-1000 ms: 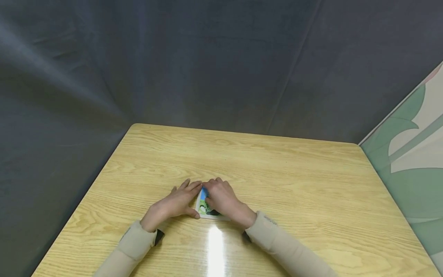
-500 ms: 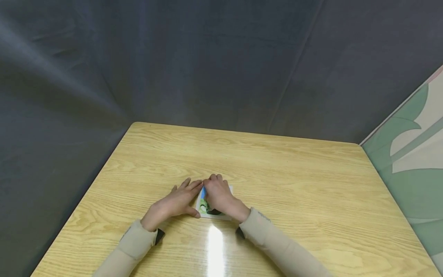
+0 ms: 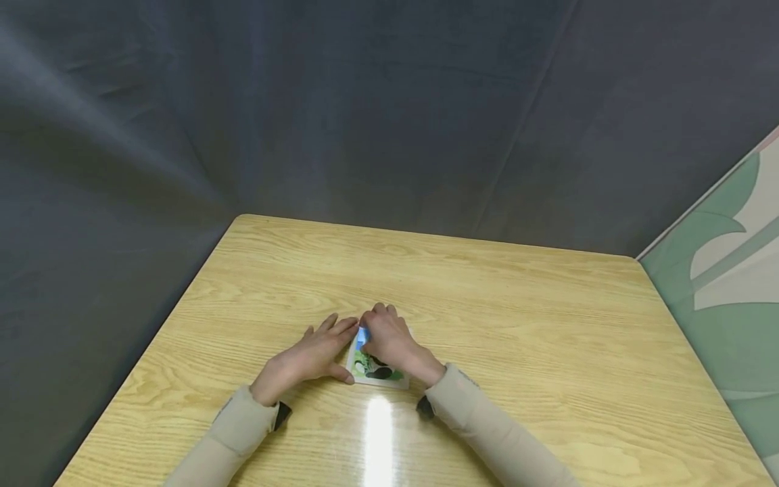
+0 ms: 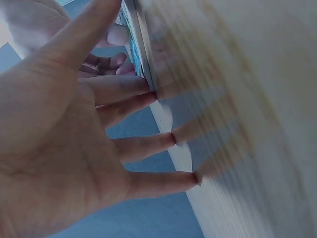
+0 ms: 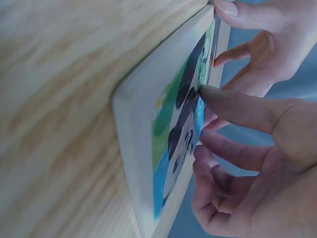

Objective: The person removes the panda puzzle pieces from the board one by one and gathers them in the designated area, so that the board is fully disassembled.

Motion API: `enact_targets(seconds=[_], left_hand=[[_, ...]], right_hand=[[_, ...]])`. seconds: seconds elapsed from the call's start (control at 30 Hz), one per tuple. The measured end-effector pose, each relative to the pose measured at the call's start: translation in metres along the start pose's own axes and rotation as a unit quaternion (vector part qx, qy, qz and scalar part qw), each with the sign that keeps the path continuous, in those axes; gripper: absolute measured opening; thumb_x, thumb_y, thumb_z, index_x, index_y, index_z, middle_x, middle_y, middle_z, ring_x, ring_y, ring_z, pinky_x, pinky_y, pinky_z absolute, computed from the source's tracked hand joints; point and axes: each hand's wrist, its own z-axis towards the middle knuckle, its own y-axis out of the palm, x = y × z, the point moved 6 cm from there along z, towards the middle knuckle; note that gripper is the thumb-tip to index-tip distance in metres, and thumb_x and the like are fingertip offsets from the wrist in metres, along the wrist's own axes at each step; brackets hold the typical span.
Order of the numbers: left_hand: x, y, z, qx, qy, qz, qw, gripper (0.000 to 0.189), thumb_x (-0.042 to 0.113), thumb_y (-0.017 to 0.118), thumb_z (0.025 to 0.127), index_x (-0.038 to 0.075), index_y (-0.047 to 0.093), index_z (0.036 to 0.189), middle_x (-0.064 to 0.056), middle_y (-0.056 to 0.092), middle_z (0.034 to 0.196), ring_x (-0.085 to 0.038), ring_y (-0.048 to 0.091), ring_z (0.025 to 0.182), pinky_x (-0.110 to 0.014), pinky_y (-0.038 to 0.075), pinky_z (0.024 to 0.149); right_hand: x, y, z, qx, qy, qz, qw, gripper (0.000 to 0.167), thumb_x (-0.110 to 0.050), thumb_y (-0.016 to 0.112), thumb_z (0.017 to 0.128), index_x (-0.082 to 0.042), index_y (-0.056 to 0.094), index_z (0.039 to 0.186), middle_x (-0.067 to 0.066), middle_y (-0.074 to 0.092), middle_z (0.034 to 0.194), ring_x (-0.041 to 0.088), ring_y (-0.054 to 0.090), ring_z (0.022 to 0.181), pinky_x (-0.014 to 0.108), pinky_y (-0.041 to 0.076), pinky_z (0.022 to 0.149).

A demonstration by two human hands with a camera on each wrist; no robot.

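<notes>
Low in the centre of the frame, the spread left hand [image 3: 312,356] seemingly steadies the picture board [image 3: 379,373] while the right hand [image 3: 394,343] works its face, pinching or not unclear; the next move probably needs that brace firm.

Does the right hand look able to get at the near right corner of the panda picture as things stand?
Probably yes. The right hand is over the panda picture, and nothing covers the near right corner; the left hand is along the opposite edge, out of the way.
</notes>
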Motion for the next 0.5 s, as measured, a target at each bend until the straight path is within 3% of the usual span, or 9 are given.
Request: enact_targets(seconds=[0.33,0.5], left_hand=[[-0.0008,0.0004,0.0009,0.001,0.0,0.003,1.0,0.093,0.04,0.077,0.078,0.002,0.031,0.15,-0.009,0.023,0.158,-0.047,0.013,0.142,-0.077,0.022,0.098],[-0.0017,0.0013,0.0006,-0.002,0.001,0.001,1.0,0.092,0.04,0.076,0.079,0.001,0.032,0.149,-0.01,0.023,0.158,-0.047,0.013,0.142,-0.077,0.022,0.098]], right_hand=[[0.0,-0.0085,-0.0073,0.066,-0.119,0.006,0.9906,0.035,0.001,0.079,0.076,-0.003,0.069,0.109,0.009,0.062,0.1,0.024,0.056,0.088,0.035,0.05,0.074],[-0.0033,-0.0054,-0.0079,0.07,-0.18,-0.07,0.9787,0.032,0.0,0.076,0.08,-0.004,0.07,0.112,0.007,0.062,0.101,0.02,0.058,0.089,0.031,0.052,0.075]])
